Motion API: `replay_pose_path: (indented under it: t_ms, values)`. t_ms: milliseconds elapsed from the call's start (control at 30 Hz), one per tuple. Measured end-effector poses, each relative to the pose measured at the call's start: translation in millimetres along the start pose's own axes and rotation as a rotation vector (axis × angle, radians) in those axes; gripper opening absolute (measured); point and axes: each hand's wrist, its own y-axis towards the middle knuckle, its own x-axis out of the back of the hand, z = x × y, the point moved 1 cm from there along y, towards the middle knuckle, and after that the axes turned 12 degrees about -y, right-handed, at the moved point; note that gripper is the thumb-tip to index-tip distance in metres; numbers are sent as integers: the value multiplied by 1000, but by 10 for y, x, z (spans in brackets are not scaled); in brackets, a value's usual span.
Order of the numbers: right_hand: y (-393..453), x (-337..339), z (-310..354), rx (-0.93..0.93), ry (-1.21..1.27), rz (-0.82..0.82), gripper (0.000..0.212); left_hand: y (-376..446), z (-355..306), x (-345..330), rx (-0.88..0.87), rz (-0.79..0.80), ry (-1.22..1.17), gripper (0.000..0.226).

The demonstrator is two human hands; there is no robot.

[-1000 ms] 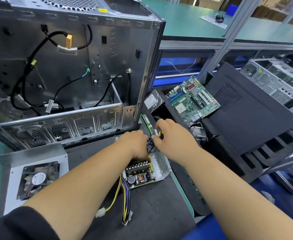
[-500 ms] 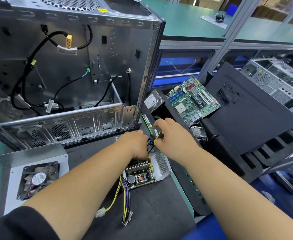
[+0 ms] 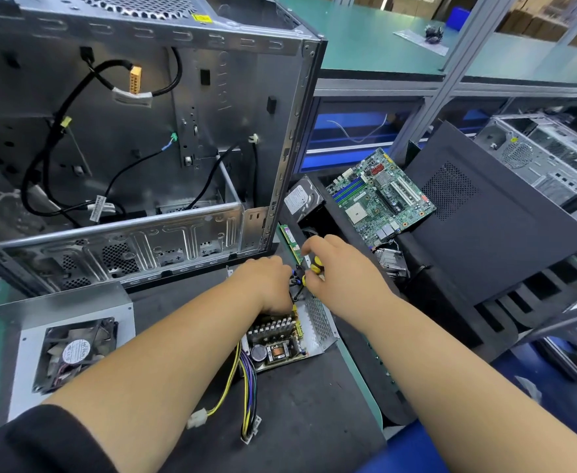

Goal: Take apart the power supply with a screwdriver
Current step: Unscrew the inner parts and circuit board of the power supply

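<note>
Your power supply (image 3: 288, 339) lies open on the dark mat just in front of the computer case (image 3: 137, 138), and the likely trouble is the screwdriver (image 3: 315, 264) camming out of a screw at the far end, because the open unit can slide or tip if your hold slackens. Your right hand (image 3: 340, 271) has its fingers curled round the yellow-and-black handle, tip hidden between your hands. Your left hand (image 3: 266, 281) rests curled over the far end of the unit, though I cannot tell whether it truly grips.
</note>
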Motion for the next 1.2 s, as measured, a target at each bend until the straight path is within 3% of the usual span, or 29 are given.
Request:
replay_pose_path:
  t_ms: [200,333,500,667,900,1067,1200]
  values:
    - [-40,-35,-6,19,97,4,32,-34,-22,0,28,-5,3,44]
    - [-69,19,-15,34,141,-21,28,-107,-37,45,22,-100,-46,46]
    - [-139,177,-39,53,197,-75,25,-272,-12,215,-61,-252,-330,43]
    - [-196,340,-151,39,289,-147,25,-444,-63,286,-47,-312,-321,45]
    - [-263,459,-305,62,380,-206,23,-520,-207,215,83,-330,-338,28]
    - [-330,419,-499,29,484,-303,22,-380,-375,-7,227,-380,-238,18]
    - [-377,336,-698,29,528,-285,22,-215,-501,-190,362,-388,-141,19]
